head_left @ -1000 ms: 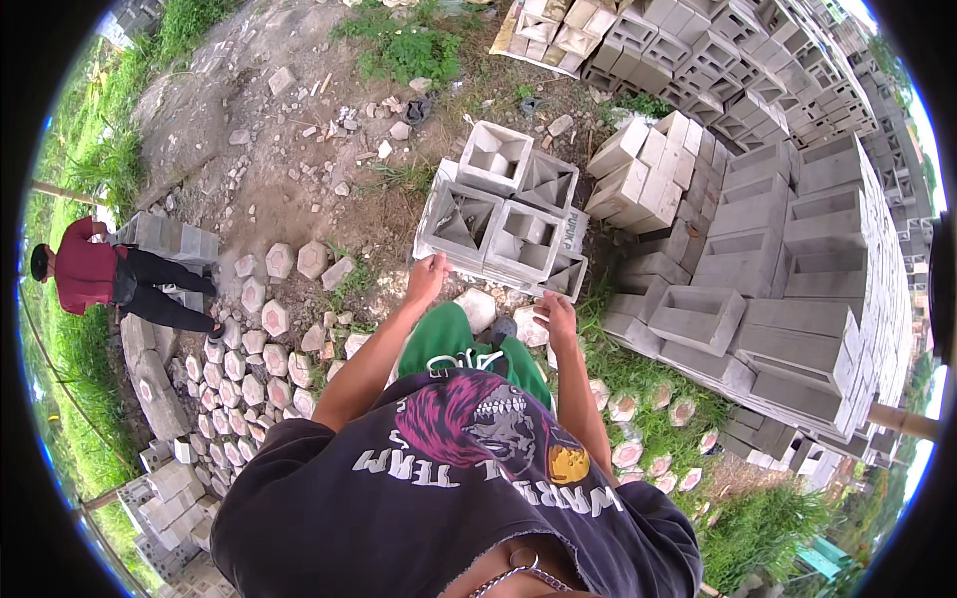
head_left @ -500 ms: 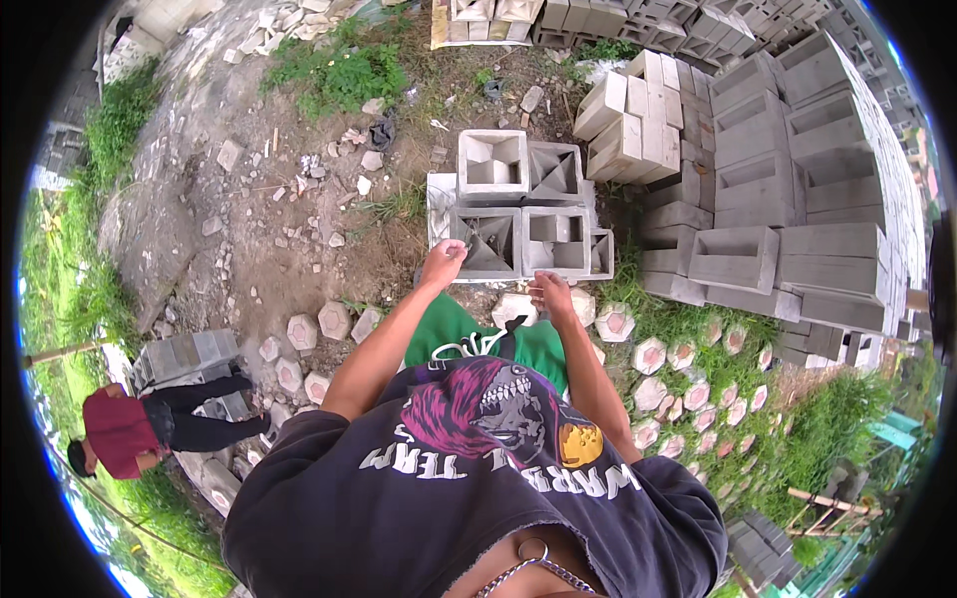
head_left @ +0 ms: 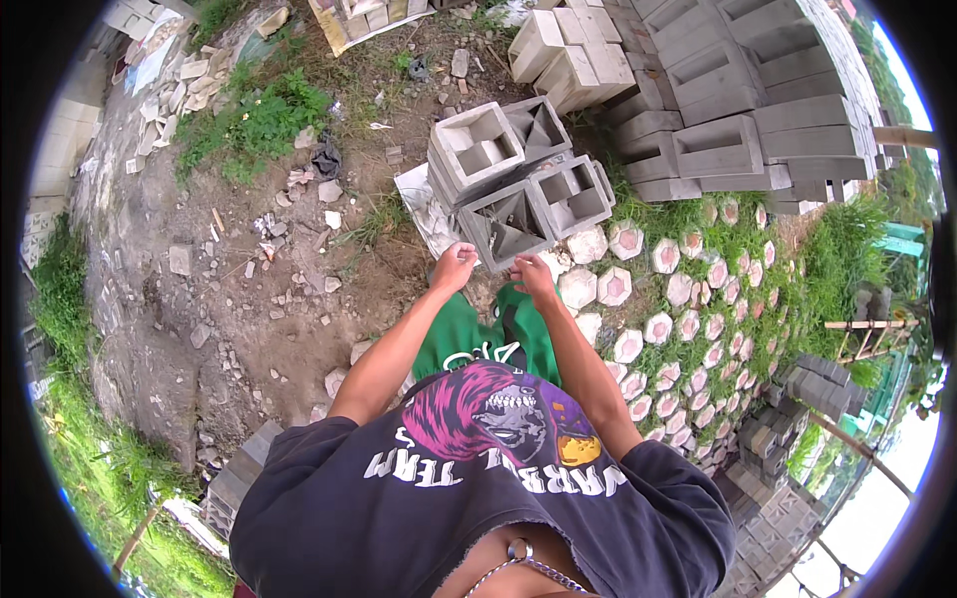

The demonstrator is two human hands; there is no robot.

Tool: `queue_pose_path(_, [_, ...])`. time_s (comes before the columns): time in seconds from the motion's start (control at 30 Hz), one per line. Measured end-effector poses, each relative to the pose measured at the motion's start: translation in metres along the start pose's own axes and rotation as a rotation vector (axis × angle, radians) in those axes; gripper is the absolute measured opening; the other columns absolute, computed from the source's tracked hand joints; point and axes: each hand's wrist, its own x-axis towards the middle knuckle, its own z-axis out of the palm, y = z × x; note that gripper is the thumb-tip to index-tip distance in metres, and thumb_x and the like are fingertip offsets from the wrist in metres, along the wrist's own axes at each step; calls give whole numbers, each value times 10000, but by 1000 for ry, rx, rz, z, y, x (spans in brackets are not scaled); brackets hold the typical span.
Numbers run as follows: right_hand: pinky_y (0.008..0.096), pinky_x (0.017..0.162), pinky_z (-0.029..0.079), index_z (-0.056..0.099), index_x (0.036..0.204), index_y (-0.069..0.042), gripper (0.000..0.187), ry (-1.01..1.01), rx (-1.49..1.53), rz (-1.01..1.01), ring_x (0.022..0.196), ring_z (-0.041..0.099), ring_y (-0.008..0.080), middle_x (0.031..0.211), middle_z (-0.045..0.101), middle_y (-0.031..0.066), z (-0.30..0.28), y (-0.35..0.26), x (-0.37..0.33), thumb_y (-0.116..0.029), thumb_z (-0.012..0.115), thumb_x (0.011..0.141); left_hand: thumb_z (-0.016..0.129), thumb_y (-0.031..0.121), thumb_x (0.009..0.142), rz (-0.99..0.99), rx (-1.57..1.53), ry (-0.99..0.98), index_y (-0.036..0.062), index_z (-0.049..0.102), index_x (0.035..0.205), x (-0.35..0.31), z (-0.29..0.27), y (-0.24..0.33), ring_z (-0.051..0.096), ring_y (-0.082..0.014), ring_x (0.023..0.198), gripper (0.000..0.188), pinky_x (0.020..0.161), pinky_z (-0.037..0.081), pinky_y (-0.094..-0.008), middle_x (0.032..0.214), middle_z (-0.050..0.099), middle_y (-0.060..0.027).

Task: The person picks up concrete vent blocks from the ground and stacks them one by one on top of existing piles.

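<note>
Concrete hollow blocks stand together on the ground in front of me, the upper left one (head_left: 436, 154) rising highest. Just short of the near block (head_left: 506, 261) is my left hand (head_left: 456, 266), its fingers curled in by the block's left side. My right hand (head_left: 534, 276) is closed too, with fingertips close to that block's near corner; I cannot tell whether they touch it. What either hand holds, if anything, is hidden. A block with a square opening (head_left: 581, 216) sits right of the near one, and a pale sheet (head_left: 424, 214) lies left of them.
Tall stacks of grey blocks (head_left: 713, 145) rise at the far right, with paler blocks (head_left: 573, 75) beside them. Hexagonal pavers (head_left: 614, 286) lie in grass to the right. Rubble and stones (head_left: 180, 259) are scattered over bare dirt at left, below a green plant (head_left: 254, 120).
The view has turned, so the blocks appear rotated. My hands have come nearer each other, and the right fingers are more curled. The person at the left has gone almost wholly out of view.
</note>
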Motion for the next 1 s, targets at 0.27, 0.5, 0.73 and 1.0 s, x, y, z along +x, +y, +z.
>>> queue_pose_path(0.27, [362,743,505,564,1184,-40,397,223,-273,-198,827,623,212,1001,641,96,-14,48,76,-240,637,849,634,243,849,-88,87,-35,64,623,1111,16,-5,6,659,-227,877,318,790,508,-362,970,685,-105])
queue_pose_path(0.5, [421,862,475,562,1193,-34,452,536,-496,-347,986,594,354,1043,615,223,-31,29,86,-203,692,794,640,202,838,-60,222,-59,66,622,1145,53,7,9,671,-221,848,336,770,514,-369,995,694,-108])
queue_pose_path(0.73, [430,911,474,548,1240,-62,465,345,-655,-435,1079,579,363,1185,591,209,-52,35,135,-175,667,805,612,155,871,-383,-174,-22,-41,502,1294,116,68,-9,680,-179,782,479,653,525,-288,1063,685,-129])
queue_pose_path(1.0, [478,809,516,548,1240,-143,403,298,-906,-241,943,641,375,1133,628,124,-28,18,162,-208,617,848,602,177,917,-460,-324,-62,-45,387,1359,159,97,-19,672,-199,820,539,672,546,-295,1143,625,-169])
